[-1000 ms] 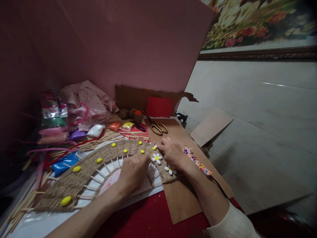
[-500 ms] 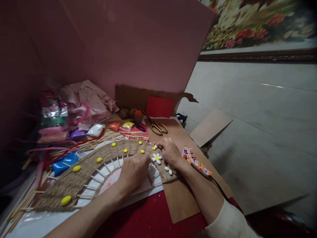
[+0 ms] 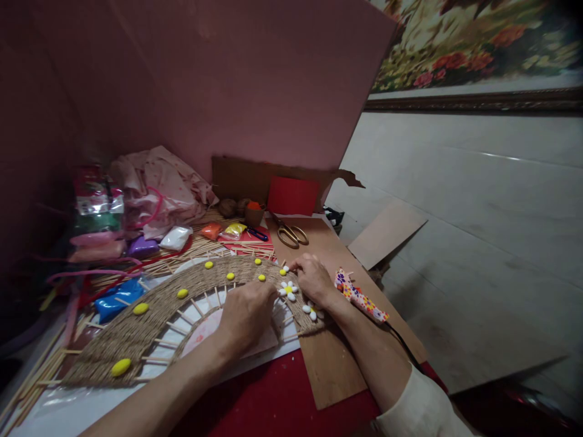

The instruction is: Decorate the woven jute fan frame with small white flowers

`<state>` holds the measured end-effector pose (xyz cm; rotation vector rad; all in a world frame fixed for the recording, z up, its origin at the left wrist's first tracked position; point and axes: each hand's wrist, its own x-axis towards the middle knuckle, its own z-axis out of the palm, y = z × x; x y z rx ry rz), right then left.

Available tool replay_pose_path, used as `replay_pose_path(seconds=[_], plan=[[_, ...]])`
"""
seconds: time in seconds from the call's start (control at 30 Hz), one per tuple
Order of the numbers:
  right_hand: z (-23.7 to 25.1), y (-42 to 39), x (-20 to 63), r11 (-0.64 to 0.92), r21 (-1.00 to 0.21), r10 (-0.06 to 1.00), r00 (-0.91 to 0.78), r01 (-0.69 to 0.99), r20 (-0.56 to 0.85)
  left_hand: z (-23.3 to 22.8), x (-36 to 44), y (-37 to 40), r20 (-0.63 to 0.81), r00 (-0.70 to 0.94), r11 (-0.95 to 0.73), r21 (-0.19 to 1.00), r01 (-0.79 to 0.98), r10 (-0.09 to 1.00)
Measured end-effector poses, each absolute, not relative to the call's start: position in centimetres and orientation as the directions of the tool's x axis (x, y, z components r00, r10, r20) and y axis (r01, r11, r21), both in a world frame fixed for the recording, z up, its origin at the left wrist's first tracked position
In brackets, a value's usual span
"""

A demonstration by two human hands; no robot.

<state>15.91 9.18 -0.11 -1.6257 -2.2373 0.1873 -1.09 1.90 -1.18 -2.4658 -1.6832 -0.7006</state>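
Note:
A woven twine arch with thin wooden sticks poking out of its edges lies on white paper. Several yellow clay dots sit along it. Toward its right end are a white-petalled clay flower and another flower, partly covered by my right arm. My left hand is closed at the arch's inner edge, left of the full flower; whatever its fingers hold is hidden. Curled at the outer edge, my right hand has its fingertips beside a small white petal near a yellow dot.
Gold-handled scissors lie on a brown board. A flower-patterned glue gun-like object rests right of my right forearm. Clay packets, including a blue one and a white one, lie left and behind, among loose sticks.

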Motion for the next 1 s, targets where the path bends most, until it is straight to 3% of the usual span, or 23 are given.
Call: replay_pose_path(seconds=[0.63, 1.0], plan=[[-0.2, 9.0, 16.0, 0.446, -0.317, 0.888, -0.371, 0.837, 0.271, -1.0, -1.1, 1.8, 0.405, 0.293, -0.394, 0.191, 0.899, 0.866], [-0.1, 10.2, 16.9, 0.542, -0.486, 0.84, -0.433, 0.685, 0.327, -1.0, -1.1, 1.8, 0.408, 0.297, -0.395, 0.181, 0.901, 0.864]])
